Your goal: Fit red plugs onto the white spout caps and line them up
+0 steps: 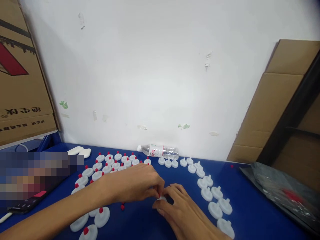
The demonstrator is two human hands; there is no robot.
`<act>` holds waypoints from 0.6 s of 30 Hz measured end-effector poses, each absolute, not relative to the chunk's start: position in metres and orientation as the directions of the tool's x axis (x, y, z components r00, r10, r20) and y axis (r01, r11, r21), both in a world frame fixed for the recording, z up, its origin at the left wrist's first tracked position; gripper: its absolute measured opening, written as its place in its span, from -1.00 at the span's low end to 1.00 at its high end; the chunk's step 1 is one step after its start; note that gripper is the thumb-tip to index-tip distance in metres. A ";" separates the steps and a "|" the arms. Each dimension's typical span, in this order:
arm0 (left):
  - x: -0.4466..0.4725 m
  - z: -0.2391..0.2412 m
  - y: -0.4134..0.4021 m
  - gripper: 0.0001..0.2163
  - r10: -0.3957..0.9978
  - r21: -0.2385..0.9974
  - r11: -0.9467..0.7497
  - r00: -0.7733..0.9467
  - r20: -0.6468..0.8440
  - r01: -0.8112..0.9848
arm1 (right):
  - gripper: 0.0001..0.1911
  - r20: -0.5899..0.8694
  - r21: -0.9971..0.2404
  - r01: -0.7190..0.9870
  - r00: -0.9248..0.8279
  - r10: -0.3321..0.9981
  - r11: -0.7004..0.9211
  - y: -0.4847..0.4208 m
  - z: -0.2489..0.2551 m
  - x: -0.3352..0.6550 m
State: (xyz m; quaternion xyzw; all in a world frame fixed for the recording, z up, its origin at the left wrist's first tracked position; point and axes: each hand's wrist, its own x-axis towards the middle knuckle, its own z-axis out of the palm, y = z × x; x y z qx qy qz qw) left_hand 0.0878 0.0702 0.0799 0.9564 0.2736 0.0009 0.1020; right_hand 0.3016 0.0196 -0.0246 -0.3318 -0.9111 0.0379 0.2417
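Small white disc point(162, 198) sits mid-table, pinched between both hands: left hand point(135, 185) closes its fingertips on a red cap at the disc's top, right hand point(181, 208) grips the rim. Capped discs point(100, 216) crowd the left edge; a slipped cap could roll among them.

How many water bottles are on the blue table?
1. The water bottle lies on its side at the back of the blue table, against the white wall, behind the rows of white discs.
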 end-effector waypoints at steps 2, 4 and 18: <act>0.089 0.077 0.070 -0.89 0.521 0.194 -0.831 0.852 -0.058 0.521 | -0.67 0.424 -0.195 0.581 -0.676 0.602 0.790 0.022 -0.028 0.302; 0.089 0.074 0.071 -0.88 0.525 0.198 -0.827 0.849 -0.061 0.526 | -0.64 0.431 -0.172 0.572 -0.688 0.583 0.802 0.023 -0.029 0.302; 0.105 0.070 0.049 -0.86 0.552 0.000 -0.831 0.825 -0.121 0.556 | -0.77 0.429 -0.221 0.574 -0.668 0.607 0.788 0.023 -0.033 0.300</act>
